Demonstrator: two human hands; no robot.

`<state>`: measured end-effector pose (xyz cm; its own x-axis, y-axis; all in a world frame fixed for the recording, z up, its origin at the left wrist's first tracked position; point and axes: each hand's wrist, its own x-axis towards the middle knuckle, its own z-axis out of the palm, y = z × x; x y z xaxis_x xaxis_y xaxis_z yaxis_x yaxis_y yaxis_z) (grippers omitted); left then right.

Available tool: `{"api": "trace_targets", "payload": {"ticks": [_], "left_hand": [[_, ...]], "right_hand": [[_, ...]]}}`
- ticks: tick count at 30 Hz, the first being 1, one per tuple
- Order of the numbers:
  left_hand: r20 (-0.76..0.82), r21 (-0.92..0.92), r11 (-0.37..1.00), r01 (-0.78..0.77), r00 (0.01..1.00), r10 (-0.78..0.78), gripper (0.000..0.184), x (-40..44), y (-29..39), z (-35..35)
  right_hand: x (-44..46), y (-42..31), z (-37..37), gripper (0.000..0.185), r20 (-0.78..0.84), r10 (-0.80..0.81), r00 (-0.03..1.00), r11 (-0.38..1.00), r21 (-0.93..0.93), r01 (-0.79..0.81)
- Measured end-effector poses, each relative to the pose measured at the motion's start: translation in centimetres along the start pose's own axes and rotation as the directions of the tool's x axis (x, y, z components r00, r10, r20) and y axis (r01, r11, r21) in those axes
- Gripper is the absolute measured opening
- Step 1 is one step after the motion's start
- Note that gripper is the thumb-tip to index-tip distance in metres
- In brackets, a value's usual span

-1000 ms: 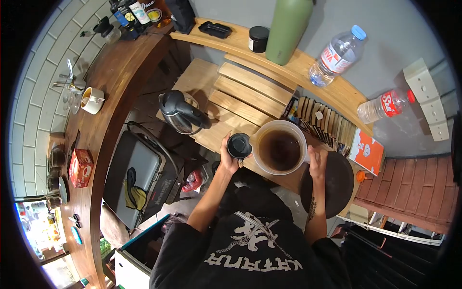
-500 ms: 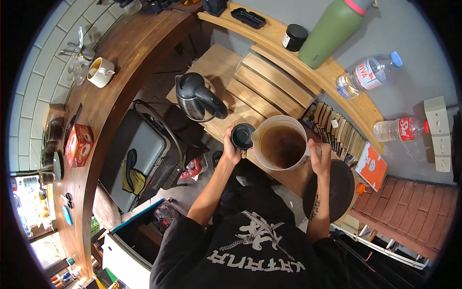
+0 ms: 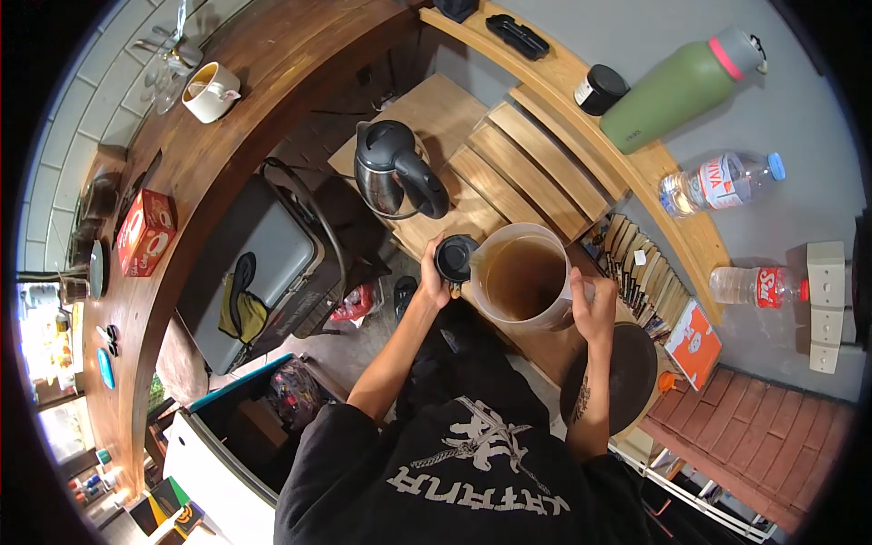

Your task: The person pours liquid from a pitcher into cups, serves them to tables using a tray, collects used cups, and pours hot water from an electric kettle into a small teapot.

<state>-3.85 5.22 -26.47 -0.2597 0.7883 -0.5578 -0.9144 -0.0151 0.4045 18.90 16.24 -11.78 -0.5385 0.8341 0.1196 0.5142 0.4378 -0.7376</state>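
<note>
My left hand (image 3: 433,279) is wrapped round a small black cup (image 3: 456,260), its dark inside facing up. My right hand (image 3: 595,311) grips the handle of a translucent plastic jug (image 3: 542,317) that contains brown liquid (image 3: 520,280). The jug leans left, with its spout at the cup's rim; whether liquid is flowing between them is hard to make out. Just beyond the cup, a black and steel electric kettle (image 3: 400,173) stands on the wooden surface.
A slatted wooden piece (image 3: 522,163) lies behind the jug. Along the right ledge are a green bottle (image 3: 672,95), a black jar (image 3: 600,89) and two plastic bottles. A row of books (image 3: 631,263) stands below. The curved counter at left bears a mug (image 3: 211,93) and a red box (image 3: 148,233).
The jug has tipped further left, and its spout now meets the cup's rim. My view has shifted slightly, moving the surroundings in the picture.
</note>
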Motion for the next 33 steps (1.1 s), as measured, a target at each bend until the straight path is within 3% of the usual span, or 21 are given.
{"api": "trace_targets", "payload": {"ticks": [4, 7, 12, 22, 24, 30, 33], "left_hand": [[-0.016, -0.028, 0.999, -0.038, 0.999, 0.038, 0.054, -0.7, 0.5, 0.5], [0.019, 0.019, 1.000, 0.018, 1.000, -0.018, 0.054, -0.9, 0.6, -0.3], [0.062, -0.147, 0.989, 0.030, 0.998, -0.021, 0.049, 0.4, -0.5, -1.6], [0.077, -0.168, 0.986, 0.015, 0.997, -0.002, 0.046, 0.6, -0.7, -1.5], [-0.018, -0.223, 0.975, -0.015, 1.000, 0.012, 0.047, 0.5, -0.9, -0.7], [0.064, -0.166, 0.986, 0.014, 0.998, -0.004, 0.050, 1.0, -1.1, -1.8], [-0.006, -0.159, 0.987, -0.010, 1.000, 0.009, 0.052, 0.8, -1.1, -1.1]], "right_hand": [[-0.1, -0.4, 0.7, 0.036, -0.029, -0.015, 0.999, 1.000, -0.016, 0.015], [-0.2, -0.2, 0.9, 0.035, 0.003, -0.009, 1.000, 0.999, -0.040, 0.009], [-0.1, -0.6, 1.3, 0.036, -0.021, -0.026, 0.999, 0.999, -0.044, 0.025], [-0.3, -1.1, 1.1, 0.041, -0.003, 0.017, 1.000, 0.999, -0.052, -0.017], [-0.2, -1.3, 1.2, 0.041, -0.022, -0.001, 1.000, 0.999, -0.036, 0.000], [-0.4, -0.4, 1.2, 0.041, -0.008, 0.001, 1.000, 0.998, -0.068, -0.001], [-0.5, -0.3, 1.4, 0.040, -0.026, -0.002, 1.000, 0.999, -0.045, 0.001]]}}
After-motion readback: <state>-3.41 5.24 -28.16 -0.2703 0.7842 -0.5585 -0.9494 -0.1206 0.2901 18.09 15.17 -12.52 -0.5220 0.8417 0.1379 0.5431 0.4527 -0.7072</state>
